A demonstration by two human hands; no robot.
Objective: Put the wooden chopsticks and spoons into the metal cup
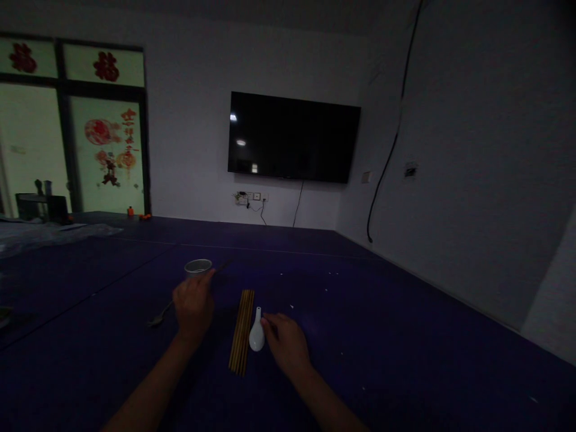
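My left hand (193, 303) is closed, its fingertips right by the rim of a metal cup (198, 264). A metal spoon (156, 320) shows its bowl to the left of that hand, with the handle running under it. A thin dark length sticks out past the fingertips; whether it belongs to the same spoon I cannot tell. The fingers of my right hand (288, 342) pinch at the right side of a white soup spoon (257, 336), bowl toward me. Against the soup spoon's left lies a row of several wooden chopsticks (242, 333).
Small white scraps (291, 306) dot the dark blue surface (382, 336). Clear plastic sheeting (49, 235) and a dark stand (42, 207) are at the far left, small orange things (130, 211) by the door. A television (294, 138) and a hanging cable (389, 156) are on the walls.
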